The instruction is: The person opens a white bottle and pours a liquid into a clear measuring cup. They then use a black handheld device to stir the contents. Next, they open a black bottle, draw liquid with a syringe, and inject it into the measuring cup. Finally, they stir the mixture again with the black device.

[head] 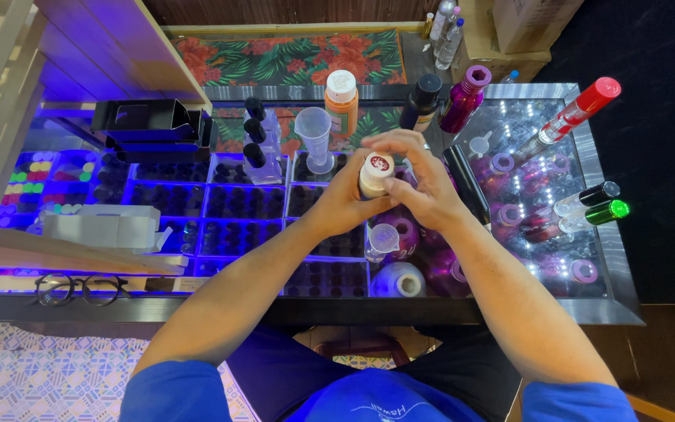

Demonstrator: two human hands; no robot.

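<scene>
Hands met over the desk [587,312]: left hand [343,205] gripped the small bottle [374,176] steady, right hand [423,184] pinching its cap; measuring cup [314,137] at eleven o'clock.

Orange bottle [341,100], measuring cup [315,137], eyeglasses [77,288]

We were at what looked like a small perfume-mixing shop counter: a glass-topped display case [587,258] lit blue from inside, holding trays of small dark vials [244,199]. On it stood a clear measuring cup [314,137], an orange bottle [341,101], a purple bottle [464,98] and a red-capped spray bottle [576,116].
</scene>
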